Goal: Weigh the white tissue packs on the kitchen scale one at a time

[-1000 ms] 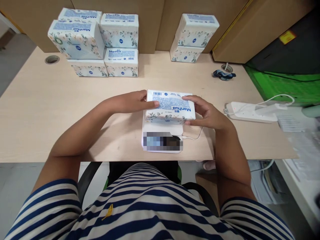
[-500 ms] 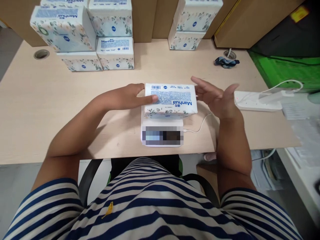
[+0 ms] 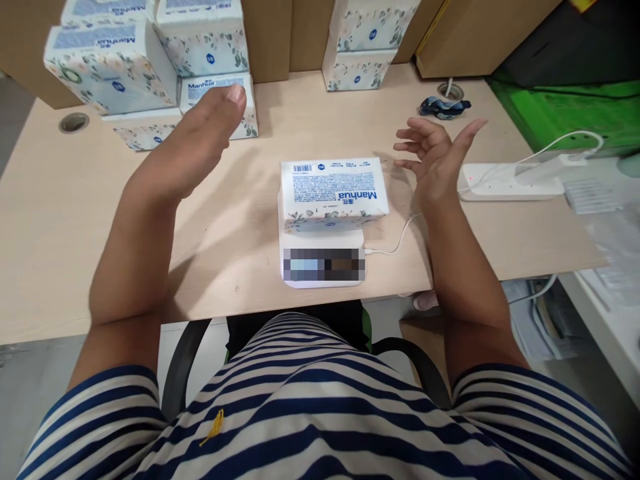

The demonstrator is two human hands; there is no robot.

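Note:
A white tissue pack with blue print and a floral edge rests on a white digital scale, whose display is blurred out. Neither hand touches the pack. To its left, my left hand is raised off the table, thumb stretched out and nothing held; its other fingers are mostly hidden behind it. From my view it overlaps the front of the left stack of tissue packs. My right hand hovers to the right of the pack, palm turned inward, fingers spread and holding nothing.
Another stack of tissue packs stands at the back centre, against cardboard. A power strip lies on the right, and a white cable runs from the scale. Near the back right cable hole sits a dark blue crumpled item.
My left hand has let go of the tissue pack and moved up and left, towards the left stack. My right hand has drawn slightly away, its fingers spread wider. The pack stays on the scale.

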